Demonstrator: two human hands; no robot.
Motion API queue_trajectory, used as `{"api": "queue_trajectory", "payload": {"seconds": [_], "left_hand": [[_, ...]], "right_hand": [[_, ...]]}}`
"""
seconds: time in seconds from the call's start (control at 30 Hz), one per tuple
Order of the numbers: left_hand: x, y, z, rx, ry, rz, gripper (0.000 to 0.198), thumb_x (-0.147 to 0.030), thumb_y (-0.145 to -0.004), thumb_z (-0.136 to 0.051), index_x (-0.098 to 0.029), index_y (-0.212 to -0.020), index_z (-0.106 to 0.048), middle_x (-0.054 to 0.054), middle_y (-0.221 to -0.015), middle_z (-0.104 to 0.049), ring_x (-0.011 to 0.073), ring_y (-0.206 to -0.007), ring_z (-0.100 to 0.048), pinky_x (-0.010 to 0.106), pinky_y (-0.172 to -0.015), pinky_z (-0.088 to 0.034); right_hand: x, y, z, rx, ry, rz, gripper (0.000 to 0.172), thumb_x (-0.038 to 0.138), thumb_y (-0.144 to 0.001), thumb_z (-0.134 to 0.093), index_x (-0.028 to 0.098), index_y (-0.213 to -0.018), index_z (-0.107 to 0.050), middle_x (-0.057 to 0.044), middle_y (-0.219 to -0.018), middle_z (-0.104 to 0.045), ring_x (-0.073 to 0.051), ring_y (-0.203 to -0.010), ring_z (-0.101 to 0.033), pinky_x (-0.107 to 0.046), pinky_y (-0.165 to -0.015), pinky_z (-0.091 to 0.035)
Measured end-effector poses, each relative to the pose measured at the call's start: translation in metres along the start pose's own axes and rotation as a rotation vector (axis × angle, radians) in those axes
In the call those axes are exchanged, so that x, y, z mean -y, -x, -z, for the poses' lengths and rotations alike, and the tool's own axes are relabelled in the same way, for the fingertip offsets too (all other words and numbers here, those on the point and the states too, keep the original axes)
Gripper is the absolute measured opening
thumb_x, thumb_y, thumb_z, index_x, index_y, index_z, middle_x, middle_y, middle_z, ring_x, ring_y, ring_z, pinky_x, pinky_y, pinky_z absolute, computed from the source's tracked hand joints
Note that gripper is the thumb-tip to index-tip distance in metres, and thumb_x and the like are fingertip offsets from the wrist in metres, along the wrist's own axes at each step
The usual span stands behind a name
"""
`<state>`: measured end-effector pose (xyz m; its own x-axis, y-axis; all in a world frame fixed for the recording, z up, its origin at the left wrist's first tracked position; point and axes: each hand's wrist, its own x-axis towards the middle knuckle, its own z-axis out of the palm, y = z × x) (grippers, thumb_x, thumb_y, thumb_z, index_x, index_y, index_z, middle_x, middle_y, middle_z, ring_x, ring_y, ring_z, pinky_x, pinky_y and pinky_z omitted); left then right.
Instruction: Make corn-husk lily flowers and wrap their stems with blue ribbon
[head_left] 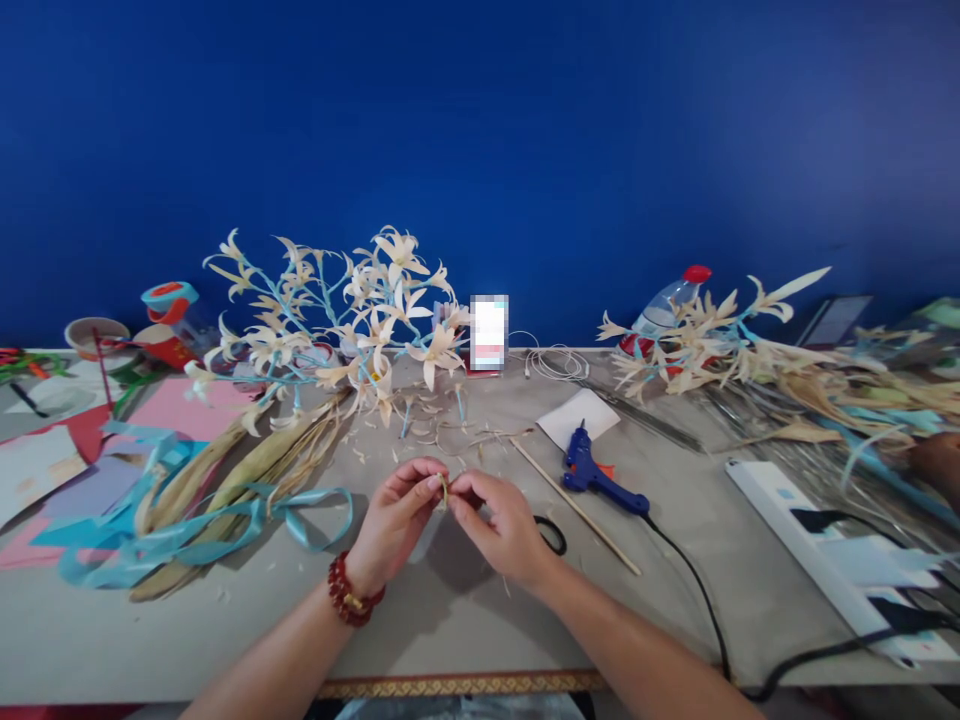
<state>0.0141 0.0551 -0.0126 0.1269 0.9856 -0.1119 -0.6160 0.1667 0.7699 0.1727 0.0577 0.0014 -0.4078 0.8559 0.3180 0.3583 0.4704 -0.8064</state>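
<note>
Above the front middle of the table, my left hand (pixel 409 500) and my right hand (pixel 491 515) meet with fingertips nearly touching. Both pinch a small pale straw-coloured strip (pixel 443 490), thin and slightly curled; its lower end shows between the fingers. A red bead bracelet (pixel 351 592) circles my left wrist. Partly hidden beside my right hand lies a black loop (pixel 553 536), perhaps a scissor handle. Behind the hands, pale scraps (pixel 420 415) are scattered below a large spray of cream handmade flowers (pixel 382 320) on light-blue stems.
To the right lie a wooden stick (pixel 577 507), a blue glue gun (pixel 596 475) with its cord, and a white power strip (pixel 817 560). Dried husks (pixel 247 470) and blue ribbon (pixel 225 535) spread leftward. Someone else's hand (pixel 936 465) shows at the right edge. A blue wall (pixel 480 150) stands behind.
</note>
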Motion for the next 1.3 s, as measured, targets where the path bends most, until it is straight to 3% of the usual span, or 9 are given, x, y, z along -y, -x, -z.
{"api": "queue_trajectory", "payload": {"seconds": [0.37,0.57,0.83,1.3], "left_hand": [[0.001,0.003,-0.002,0.037,0.002,0.007,0.007,-0.019,-0.076,-0.073,-0.016,-0.082,-0.073,0.003,-0.097,-0.06,0.0101,-0.079,-0.056,0.021,-0.075,-0.047],[0.0,0.004,-0.003,0.022,0.018,-0.023,0.009,-0.018,-0.075,-0.075,-0.015,-0.083,-0.073,0.002,-0.089,-0.062,0.0055,-0.067,-0.053,0.016,-0.068,-0.046],[-0.003,0.003,-0.004,0.045,0.022,0.001,0.008,-0.019,-0.077,-0.073,-0.015,-0.084,-0.072,0.001,-0.08,-0.065,0.0059,-0.066,-0.055,0.016,-0.068,-0.047],[-0.006,0.004,-0.006,-0.026,0.028,0.03,0.012,-0.021,-0.073,-0.076,-0.014,-0.082,-0.074,0.004,-0.078,-0.071,0.0074,-0.063,-0.059,0.018,-0.067,-0.049]], "right_hand": [[-0.002,0.001,-0.002,-0.037,0.048,0.006,0.011,0.025,-0.092,-0.049,0.02,-0.085,-0.056,-0.001,-0.075,-0.062,-0.015,-0.067,-0.055,-0.026,-0.065,-0.04],[0.004,0.002,0.001,-0.041,0.028,0.054,0.009,0.019,-0.089,-0.05,0.02,-0.084,-0.057,0.0,-0.074,-0.063,-0.013,-0.065,-0.056,-0.024,-0.064,-0.04],[0.006,0.002,0.002,-0.073,0.014,0.075,0.009,0.017,-0.088,-0.051,0.02,-0.082,-0.058,0.001,-0.072,-0.063,-0.012,-0.063,-0.056,-0.023,-0.063,-0.041],[0.007,0.0,0.005,-0.041,-0.062,0.007,0.012,0.022,-0.089,-0.051,0.02,-0.082,-0.061,0.0,-0.07,-0.064,-0.013,-0.061,-0.056,-0.023,-0.059,-0.042]]}}
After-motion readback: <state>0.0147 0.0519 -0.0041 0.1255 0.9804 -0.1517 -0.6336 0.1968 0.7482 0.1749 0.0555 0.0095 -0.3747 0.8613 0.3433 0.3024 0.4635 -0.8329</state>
